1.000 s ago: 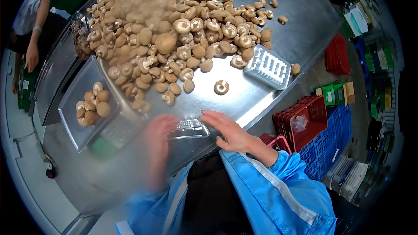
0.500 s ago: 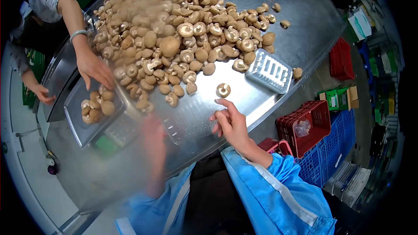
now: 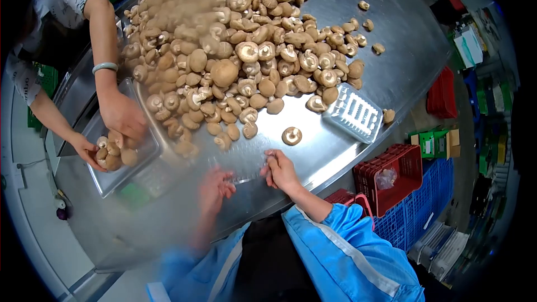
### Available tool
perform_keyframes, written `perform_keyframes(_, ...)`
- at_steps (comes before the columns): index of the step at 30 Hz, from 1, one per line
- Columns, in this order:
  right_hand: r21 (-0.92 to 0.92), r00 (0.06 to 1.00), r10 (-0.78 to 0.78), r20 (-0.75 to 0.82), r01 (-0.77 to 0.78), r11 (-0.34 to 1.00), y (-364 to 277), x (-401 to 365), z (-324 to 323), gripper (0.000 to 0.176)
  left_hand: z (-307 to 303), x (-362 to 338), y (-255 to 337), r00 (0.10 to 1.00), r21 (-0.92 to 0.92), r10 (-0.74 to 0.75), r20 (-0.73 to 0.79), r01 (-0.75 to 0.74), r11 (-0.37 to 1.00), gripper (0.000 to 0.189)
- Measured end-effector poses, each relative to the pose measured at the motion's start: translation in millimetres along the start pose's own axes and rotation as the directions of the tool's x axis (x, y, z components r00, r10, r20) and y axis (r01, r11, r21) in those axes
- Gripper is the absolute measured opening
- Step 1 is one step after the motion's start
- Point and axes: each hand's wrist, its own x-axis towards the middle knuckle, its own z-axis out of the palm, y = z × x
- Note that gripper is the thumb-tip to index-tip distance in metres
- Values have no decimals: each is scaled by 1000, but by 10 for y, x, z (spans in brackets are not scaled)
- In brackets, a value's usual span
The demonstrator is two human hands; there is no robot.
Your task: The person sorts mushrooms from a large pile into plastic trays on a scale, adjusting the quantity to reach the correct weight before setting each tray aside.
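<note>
My view is bright in the middle, with a white glare on the metal bench (image 3: 268, 196) between the mushrooms (image 3: 225, 72) and my hands (image 3: 281, 172), while the room falls to black at the rounded corners; the edges bow outward, a milky haze smears the left side, softening my left sleeve (image 3: 187, 268) and part of the pile, my right sleeve (image 3: 358, 240) looks crisp, and the far right shelves (image 3: 492, 112) are dim and hard to make out

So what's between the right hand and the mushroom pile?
One mushroom lies on the metal table between the right hand and the pile, in the head view.
</note>
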Motion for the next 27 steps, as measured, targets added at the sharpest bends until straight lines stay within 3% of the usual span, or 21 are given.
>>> perform_keyframes(3,13,988,-110,-110,112,994,-350,427,112,30,123,608,266,993,-52,110,-37,-112,992,30)
perform_keyframes(6,-75,952,-212,-219,200,977,-751,913,203,20,213,1166,546,979,105,180,-99,-170,980,19)
perform_keyframes(9,-65,940,-255,-225,247,967,-796,1320,246,21,423,1291,865,918,69,393,-44,-390,918,15)
perform_keyframes(12,-85,942,-228,-247,213,973,-840,1405,279,25,381,1397,832,923,122,355,-146,-339,933,17)
perform_keyframes(17,27,920,-292,-260,309,951,-745,1048,291,29,334,1192,663,901,12,434,-30,-434,901,20)
perform_keyframes(27,147,925,-278,-258,322,935,-491,451,176,33,330,641,477,927,-36,372,52,-370,928,33)
